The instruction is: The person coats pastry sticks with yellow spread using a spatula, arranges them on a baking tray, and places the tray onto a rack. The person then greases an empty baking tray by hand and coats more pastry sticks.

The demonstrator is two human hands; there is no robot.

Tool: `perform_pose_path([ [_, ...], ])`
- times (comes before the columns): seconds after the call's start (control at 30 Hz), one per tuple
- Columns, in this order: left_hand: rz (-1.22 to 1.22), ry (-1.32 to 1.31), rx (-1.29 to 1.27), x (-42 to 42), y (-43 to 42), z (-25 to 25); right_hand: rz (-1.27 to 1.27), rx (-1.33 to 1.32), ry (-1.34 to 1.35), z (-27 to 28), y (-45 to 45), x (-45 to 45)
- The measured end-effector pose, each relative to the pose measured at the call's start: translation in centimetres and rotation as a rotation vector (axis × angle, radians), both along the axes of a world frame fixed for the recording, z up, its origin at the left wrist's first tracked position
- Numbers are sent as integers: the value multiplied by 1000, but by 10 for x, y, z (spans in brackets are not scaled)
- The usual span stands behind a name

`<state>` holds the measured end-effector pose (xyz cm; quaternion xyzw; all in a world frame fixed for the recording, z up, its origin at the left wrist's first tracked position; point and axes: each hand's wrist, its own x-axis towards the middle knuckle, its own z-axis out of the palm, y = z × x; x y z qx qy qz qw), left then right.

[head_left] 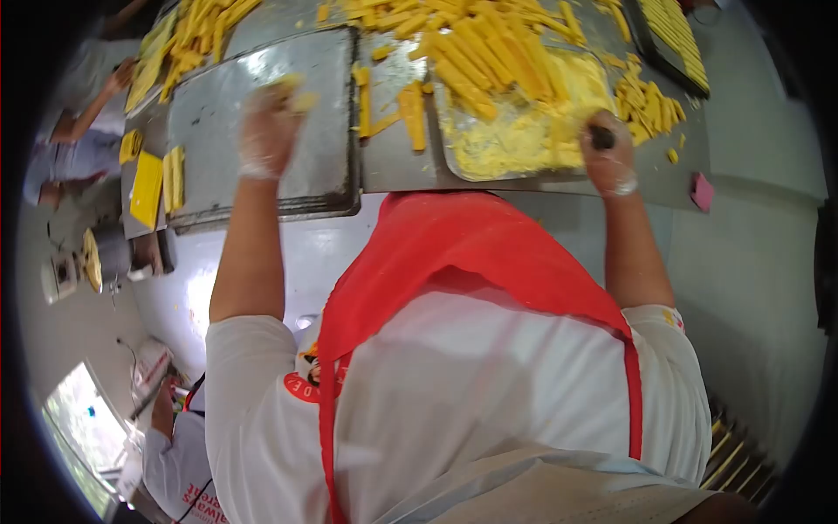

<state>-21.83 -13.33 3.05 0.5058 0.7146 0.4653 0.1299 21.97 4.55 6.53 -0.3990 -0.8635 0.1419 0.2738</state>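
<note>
Over the dark baking tray (319,166) at the left is my left hand (269,131), gloved in clear plastic and blurred; something yellow shows at its fingertips. My right hand (607,155), also gloved, is wrapped round a dark handle (601,136) at the right edge of a tray coated in yellow cream (524,157). The rest of the tool is hidden. Yellow sticks (480,61) are heaped on the far part of the cream tray, and a few loose ones (412,115) lie between the two trays.
More yellow sticks (648,109) lie right of the cream tray. A filled tray (668,39) stands at the far right. A pink item (702,192) is at the table's right corner. Other people (78,131) work at the left; another person (179,454) is lower left.
</note>
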Motion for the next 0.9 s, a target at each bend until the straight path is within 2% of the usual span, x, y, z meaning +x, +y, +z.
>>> perform_pose_path([
  [0.03, -187, 161, 128, 25, 24, -17, 95, 0, 51, 8, -9, -12],
  [0.1, -411, 632, -8, 91, 68, 20, 206, -235, 221, -8, -20, -24],
  [0.13, -430, 637, 1, 106, 87, 17, 274, -330, 230, -6, -28, -31],
  [0.2, -561, 970, -262, 128, 132, 6, 271, -403, 207, -9, -27, -27],
  [0.23, -578, 972, -251, 133, 140, 4, 238, -443, 218, -13, -17, -19],
  [0.3, -616, 1098, -377, 135, 152, 11, 131, -153, 127, -14, 18, 11],
  [0.37, -680, 1136, -310, 140, 147, 23, 13, -167, 112, 3, 30, 41],
  [0.47, -647, 1039, -660, 153, 150, 34, 184, -90, 122, 20, 43, 72],
  [0.5, -653, 1045, -663, 159, 147, 36, 179, -94, 127, 18, 51, 81],
  [0.57, -604, 842, -475, 173, 135, 45, 220, 91, -72, 9, 75, 96],
  [0.6, -670, 671, -603, 187, 139, 54, 266, 60, -106, 5, 83, 101],
  [0.63, -664, 675, -612, 201, 138, 51, 273, 56, -98, -3, 84, 104],
  [0.7, -536, 534, -446, 227, 126, 27, 310, -136, 60, -15, 77, 99],
  [0.73, -453, 443, -351, 238, 125, 4, 300, -254, 13, -11, 74, 96],
  [0.77, -449, 451, -357, 245, 125, -12, 305, -256, 22, -11, 73, 96],
  [0.83, -202, 281, -331, 255, 125, -33, 184, -807, 556, -13, 73, 94],
  [0.87, -181, 191, -360, 260, 123, -20, 209, -839, 701, 4, 63, 87],
  [0.9, -171, 195, -368, 263, 119, -19, 218, -848, 703, 4, 59, 80],
])
